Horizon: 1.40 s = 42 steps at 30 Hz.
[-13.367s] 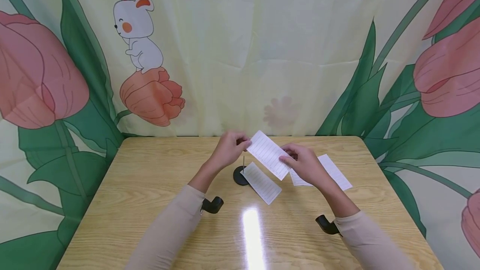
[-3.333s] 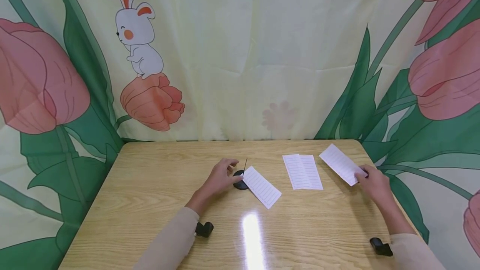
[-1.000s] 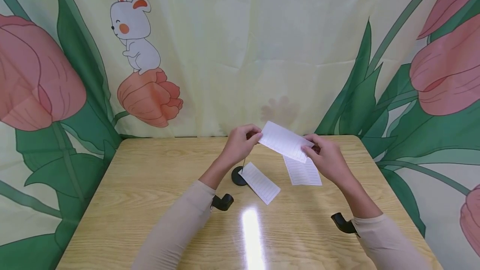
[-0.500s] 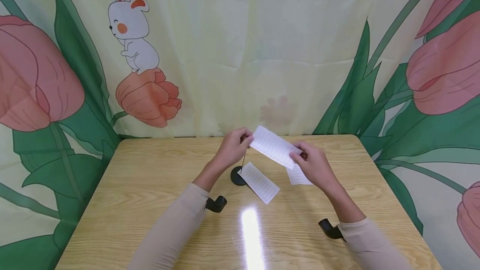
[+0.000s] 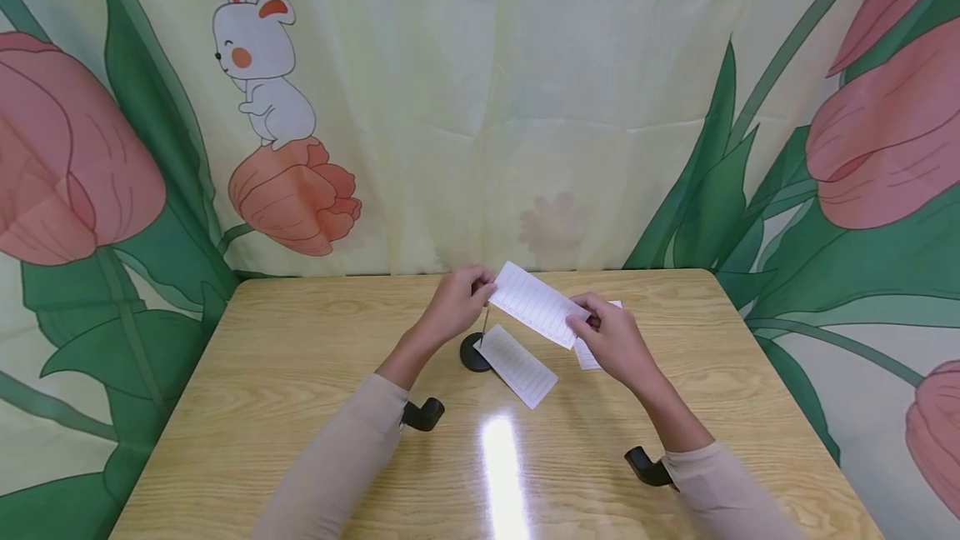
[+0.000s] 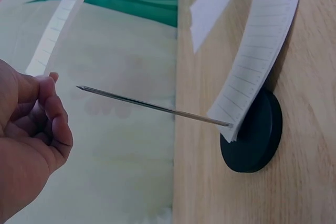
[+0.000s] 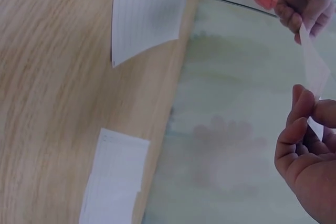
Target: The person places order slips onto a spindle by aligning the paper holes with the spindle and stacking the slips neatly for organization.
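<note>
A lined white paper slip (image 5: 536, 304) is held up between both hands. My left hand (image 5: 453, 302) pinches its left corner between thumb and fingers. At the other end my right hand (image 5: 611, 336) grips the edge, thumb on top. Below the left hand stands a bill spike with a round black base (image 5: 471, 354) and a thin metal rod (image 6: 152, 107), its pointed tip bare beside the left fingertips. Another lined slip (image 5: 517, 367) is pierced low on the rod and slants out over the table. The held slip is above the tip, apart from it.
More lined slips (image 7: 115, 177) lie overlapping on the wooden table (image 5: 300, 407), partly hidden behind the right hand in the head view. A curtain (image 5: 420, 107) printed with tulips and a rabbit hangs behind the table's far edge. Black wrist mounts (image 5: 423, 415) project from the sleeves.
3.3 s ago the right hand alone held a slip at the table's right and the left hand was beside the spike. Over the last second both hands moved the slip left and down toward the rod.
</note>
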Tool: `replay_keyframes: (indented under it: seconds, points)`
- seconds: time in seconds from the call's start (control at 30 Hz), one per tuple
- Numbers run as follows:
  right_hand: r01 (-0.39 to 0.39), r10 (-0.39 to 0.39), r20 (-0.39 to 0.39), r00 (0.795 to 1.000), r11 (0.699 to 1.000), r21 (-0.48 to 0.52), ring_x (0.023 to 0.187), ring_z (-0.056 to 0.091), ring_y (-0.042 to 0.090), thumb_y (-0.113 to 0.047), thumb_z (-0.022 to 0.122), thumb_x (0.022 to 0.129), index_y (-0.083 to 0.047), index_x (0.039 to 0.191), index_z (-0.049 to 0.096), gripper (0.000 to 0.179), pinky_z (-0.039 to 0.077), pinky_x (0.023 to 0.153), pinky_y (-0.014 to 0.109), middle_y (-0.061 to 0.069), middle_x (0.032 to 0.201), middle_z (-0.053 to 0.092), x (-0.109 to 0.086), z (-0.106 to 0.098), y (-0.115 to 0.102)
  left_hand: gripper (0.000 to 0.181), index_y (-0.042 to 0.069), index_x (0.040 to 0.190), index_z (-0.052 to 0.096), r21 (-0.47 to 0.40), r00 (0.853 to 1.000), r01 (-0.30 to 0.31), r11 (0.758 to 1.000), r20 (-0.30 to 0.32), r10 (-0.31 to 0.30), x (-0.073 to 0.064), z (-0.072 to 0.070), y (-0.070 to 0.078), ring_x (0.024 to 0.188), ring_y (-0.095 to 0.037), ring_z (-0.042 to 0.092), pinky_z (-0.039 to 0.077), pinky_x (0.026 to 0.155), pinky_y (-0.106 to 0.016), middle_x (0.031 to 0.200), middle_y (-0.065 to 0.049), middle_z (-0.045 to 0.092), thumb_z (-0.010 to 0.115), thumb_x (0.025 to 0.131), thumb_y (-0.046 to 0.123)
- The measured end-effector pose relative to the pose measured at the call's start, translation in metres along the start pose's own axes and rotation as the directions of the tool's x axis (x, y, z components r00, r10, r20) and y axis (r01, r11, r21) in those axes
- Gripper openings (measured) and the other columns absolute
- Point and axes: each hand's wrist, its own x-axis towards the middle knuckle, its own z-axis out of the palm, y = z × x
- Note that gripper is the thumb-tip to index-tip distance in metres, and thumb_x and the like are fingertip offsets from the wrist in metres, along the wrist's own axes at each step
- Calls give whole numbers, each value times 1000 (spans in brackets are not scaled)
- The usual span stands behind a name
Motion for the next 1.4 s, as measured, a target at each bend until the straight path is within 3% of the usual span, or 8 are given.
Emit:
replay_keyframes:
  seconds: [0.1, 0.37, 0.6, 0.83, 1.03, 1.4]
  points:
    - [-13, 13, 12, 1000, 1000, 5, 84, 68, 21, -8, 67, 100, -2, 120, 69, 21, 55, 67, 24, 17, 107, 74, -1, 3, 2, 15, 3, 91, 68, 11, 1000, 6, 1000, 10, -6, -3, 0, -3, 66, -13, 51, 42, 61, -24, 75, -6, 62, 60, 103, 6]
    - [-50, 49, 34, 998, 998, 24, 86, 69, 23, -8, 66, 101, -1, 121, 68, 21, 54, 69, 25, 18, 110, 73, -2, 9, 7, 14, -1, 97, 70, 11, 1000, 17, 1000, 24, -17, -6, 4, -11, 67, -14, 53, 44, 62, -24, 86, -22, 69, 59, 104, 5]
    - [-61, 61, 33, 998, 998, 13, 89, 70, 24, -7, 67, 100, -1, 121, 69, 22, 55, 70, 25, 19, 112, 73, 0, 11, 11, 13, 1, 97, 69, 8, 999, 42, 999, 27, -42, -7, 6, -13, 68, -14, 53, 44, 61, -24, 82, -14, 66, 59, 104, 6]
    - [-59, 58, 44, 997, 998, 13, 87, 70, 23, -7, 66, 101, -1, 121, 69, 22, 54, 68, 26, 19, 108, 73, 2, 12, 13, 13, 2, 99, 70, -12, 996, 83, 996, 30, -83, -7, 8, -17, 71, -15, 56, 45, 61, -24, 86, -16, 68, 59, 105, 6]
    - [-75, 74, 51, 996, 997, 12, 86, 69, 21, -7, 66, 101, -1, 121, 69, 22, 53, 68, 25, 17, 106, 73, 1, 13, 14, 14, 0, 100, 71, -22, 996, 85, 996, 27, -84, -6, 9, -19, 70, -16, 57, 45, 60, -24, 86, -18, 69, 59, 105, 7]
    - [-76, 75, 66, 995, 997, 25, 86, 70, 20, -6, 68, 99, -1, 119, 70, 20, 54, 68, 25, 14, 101, 73, 0, 16, 15, 13, 3, 101, 71, -1, 996, 88, 996, 21, -88, -8, 11, -22, 72, -14, 59, 48, 64, -24, 82, -7, 66, 60, 104, 8]
